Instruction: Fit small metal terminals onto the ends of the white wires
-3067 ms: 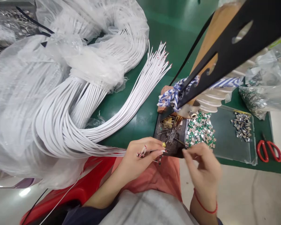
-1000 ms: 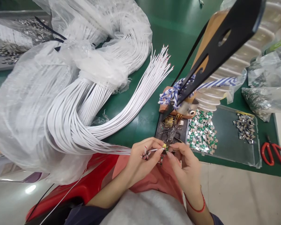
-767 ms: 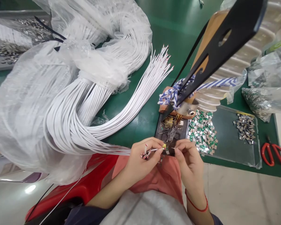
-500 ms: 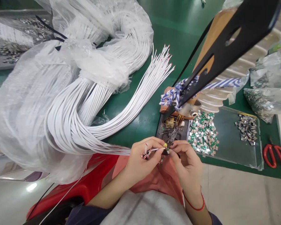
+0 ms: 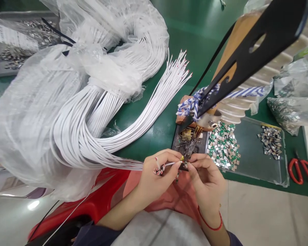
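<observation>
My left hand point(image 5: 156, 177) is closed around white cables with red-tipped ends, one of them pinched between thumb and index finger. The cables run left into a large bundle of white cables point(image 5: 128, 138). My right hand point(image 5: 206, 181) pinches a tiny piece beside the pinched cable's end; its details are too small to tell. Both sets of fingertips nearly meet just below the dark tip of a tool point(image 5: 191, 148) fixed on a stand. A pile of small green and silver connector boards point(image 5: 223, 145) lies right of the tool.
A tray point(image 5: 251, 147) holds the boards and a pile of metal shells point(image 5: 271, 141). Red-handled scissors point(image 5: 295, 171) lie at the right edge. A black bar point(image 5: 267, 44) slants overhead. Plastic bags point(image 5: 28, 112) cover cables at left.
My right hand has shifted slightly right, and its fingertips have moved a little at the cable end. The left hand stays almost in place. The whole view has shifted slightly.
</observation>
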Demonstrator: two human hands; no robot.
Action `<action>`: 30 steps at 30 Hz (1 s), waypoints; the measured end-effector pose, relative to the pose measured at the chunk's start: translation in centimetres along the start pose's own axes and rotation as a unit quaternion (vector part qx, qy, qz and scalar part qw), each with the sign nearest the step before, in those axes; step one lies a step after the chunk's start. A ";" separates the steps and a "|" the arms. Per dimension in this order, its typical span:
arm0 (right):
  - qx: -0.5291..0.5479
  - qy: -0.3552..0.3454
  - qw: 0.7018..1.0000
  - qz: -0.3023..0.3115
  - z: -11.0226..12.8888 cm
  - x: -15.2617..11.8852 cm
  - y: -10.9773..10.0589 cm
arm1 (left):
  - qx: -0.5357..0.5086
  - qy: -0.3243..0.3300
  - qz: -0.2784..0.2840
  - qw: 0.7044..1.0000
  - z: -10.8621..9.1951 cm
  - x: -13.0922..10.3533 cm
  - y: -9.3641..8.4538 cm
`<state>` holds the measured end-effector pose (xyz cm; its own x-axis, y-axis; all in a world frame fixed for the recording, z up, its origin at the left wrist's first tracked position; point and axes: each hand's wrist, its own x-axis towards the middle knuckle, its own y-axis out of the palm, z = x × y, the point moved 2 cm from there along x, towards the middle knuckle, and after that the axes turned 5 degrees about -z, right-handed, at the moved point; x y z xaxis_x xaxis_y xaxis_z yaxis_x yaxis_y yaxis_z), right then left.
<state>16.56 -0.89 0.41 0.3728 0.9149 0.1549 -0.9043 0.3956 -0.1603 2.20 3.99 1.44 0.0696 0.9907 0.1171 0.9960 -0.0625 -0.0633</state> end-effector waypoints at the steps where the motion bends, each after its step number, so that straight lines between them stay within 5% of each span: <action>1: -0.006 -0.005 1.000 -0.002 0.0 0.0 0.0 | -0.002 -0.003 -0.002 1.000 -0.1 0.0 0.0; 15: -0.014 0.006 1.000 0.022 -0.2 -0.5 -0.1 | 0.009 -0.075 0.006 0.997 0.3 -0.4 -0.1; 30: -0.037 0.003 0.999 -0.002 -0.5 -0.8 -0.6 | 0.013 -0.056 0.017 0.998 0.5 -0.4 0.2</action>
<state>16.94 -1.78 -0.14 0.3776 0.9136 0.1507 -0.8850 0.4040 -0.2314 2.34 3.68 0.89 0.0955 0.9954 0.0027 0.9913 -0.0948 -0.0917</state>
